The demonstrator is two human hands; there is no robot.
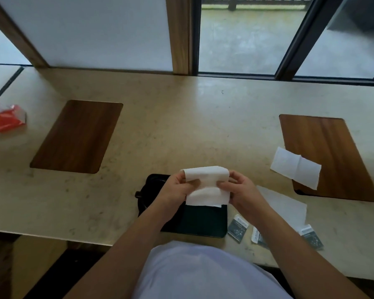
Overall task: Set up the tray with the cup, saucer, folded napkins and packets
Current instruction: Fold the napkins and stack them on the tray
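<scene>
A white napkin (205,186) is held in the air over a black tray (203,223) near the counter's front edge. My left hand (176,192) pinches its left side and my right hand (241,194) pinches its right side; the top part is bent over. Another white napkin (295,167) lies flat, half on the right wooden board (330,152). A third napkin (287,207) lies on the counter right of my right hand. Three dark packets (238,227) (258,237) (311,236) lie right of the tray. No cup or saucer shows.
A second wooden board (78,137) lies on the beige counter (181,126) at the left. A red and white wrapper (5,120) sits at the far left edge. Window frames and a wooden post stand behind the counter.
</scene>
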